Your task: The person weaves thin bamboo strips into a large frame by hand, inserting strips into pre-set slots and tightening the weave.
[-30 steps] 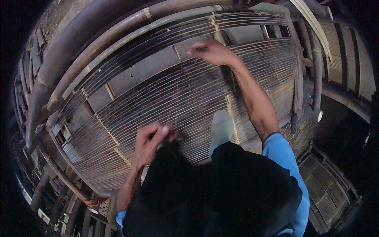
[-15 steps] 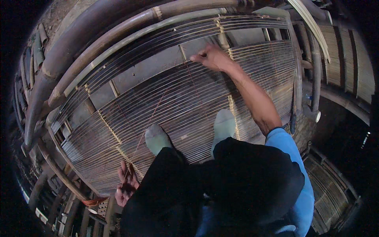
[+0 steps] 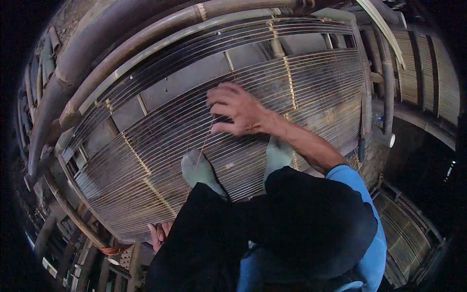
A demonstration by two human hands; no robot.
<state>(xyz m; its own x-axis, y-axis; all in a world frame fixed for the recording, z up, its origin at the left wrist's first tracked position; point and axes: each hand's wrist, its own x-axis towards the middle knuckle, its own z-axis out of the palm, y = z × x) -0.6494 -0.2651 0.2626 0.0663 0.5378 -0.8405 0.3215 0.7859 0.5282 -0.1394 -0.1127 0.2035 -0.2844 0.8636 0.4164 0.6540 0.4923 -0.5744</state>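
Note:
Thin pale strips form a wide slatted panel [image 3: 243, 160] laid out beneath me, crossed by darker thread lines. My right hand [image 3: 236, 109] hovers over its middle, fingers curled, with the thumb apart from them. A reddish thread [image 3: 204, 148] runs past the thumb tip down toward my left knee; whether the fingers touch it, I cannot tell. At the panel's near left edge is my left hand [image 3: 158, 234], mostly hidden behind my leg, only a few fingers showing. My two feet in pale socks [image 3: 197, 170] rest on the panel.
Thick bamboo poles [image 3: 146, 44] curve along the far side. A wooden side bar [image 3: 364, 87] bounds the panel at right. More slatted panels [image 3: 423, 73] stand to the right, and one [image 3: 399, 233] lies lower right. Loose poles [image 3: 44, 58] are stacked at far left.
My right hand has come left and nearer, its fingers now more spread. The left hand has dropped lower and is more hidden behind my leg. The reddish thread now runs farther right.

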